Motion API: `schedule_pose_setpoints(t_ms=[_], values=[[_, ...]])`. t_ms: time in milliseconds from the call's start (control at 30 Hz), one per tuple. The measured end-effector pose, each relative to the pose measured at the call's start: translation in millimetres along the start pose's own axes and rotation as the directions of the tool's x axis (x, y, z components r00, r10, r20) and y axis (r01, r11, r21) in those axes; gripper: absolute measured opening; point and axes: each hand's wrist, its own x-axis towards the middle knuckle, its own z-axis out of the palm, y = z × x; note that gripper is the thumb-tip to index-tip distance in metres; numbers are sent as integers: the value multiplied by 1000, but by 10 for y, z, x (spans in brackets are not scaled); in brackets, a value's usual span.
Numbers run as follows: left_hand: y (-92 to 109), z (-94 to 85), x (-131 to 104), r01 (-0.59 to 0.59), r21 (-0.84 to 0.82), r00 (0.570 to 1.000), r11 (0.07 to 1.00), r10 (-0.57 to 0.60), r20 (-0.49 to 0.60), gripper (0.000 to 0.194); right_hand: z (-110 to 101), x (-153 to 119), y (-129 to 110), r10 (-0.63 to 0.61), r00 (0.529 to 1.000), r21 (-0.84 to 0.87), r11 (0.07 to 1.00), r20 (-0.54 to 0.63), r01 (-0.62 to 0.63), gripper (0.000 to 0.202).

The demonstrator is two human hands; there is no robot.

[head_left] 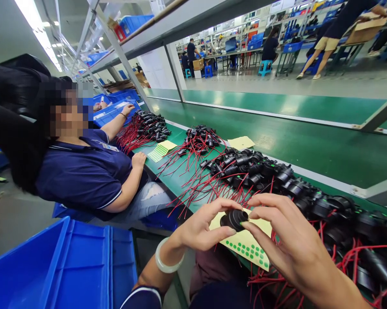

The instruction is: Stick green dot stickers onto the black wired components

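A small black cylindrical part (234,220) with a ridged body is pinched between the thumb and fingers of my left hand (206,225). My right hand (285,234) is at the part's right end, its thumb and middle fingertip closed against it and the index finger raised just above. A bit of green, like a round sticker (243,223), shows at my right thumb tip. Below the part lies a yellowish sheet with green dot stickers (248,249), partly covered by my hands.
Black parts with red wires (254,167) are heaped along the green bench (180,146) and at right. A co-worker (83,171) sits at left, by another sticker sheet (159,151). Blue crates (58,266) stand at lower left. A metal shelf frame (174,73) rises behind the bench.
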Motion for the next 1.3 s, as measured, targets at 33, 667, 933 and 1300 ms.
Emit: schedule_pose_setpoints(t_ms=[33,667,933,1300], values=[[-1,5,1,2,-21,1000,1000,-2,-4,39,-5,-9,3,10,1000,18,1000,-4,-10,8],[0,71,42,-31,-296,997,955,9,-74,36,126,-263,-21,115,991,269,959,-70,-92,25],[-4,86,32,-1,-246,998,969,-14,-62,37,221,-262,-36,118,988,246,965,-98,-90,29],[-205,-512,376,109,602,865,791,224,-450,34,273,-878,325,397,916,167,909,-61,-383,17]])
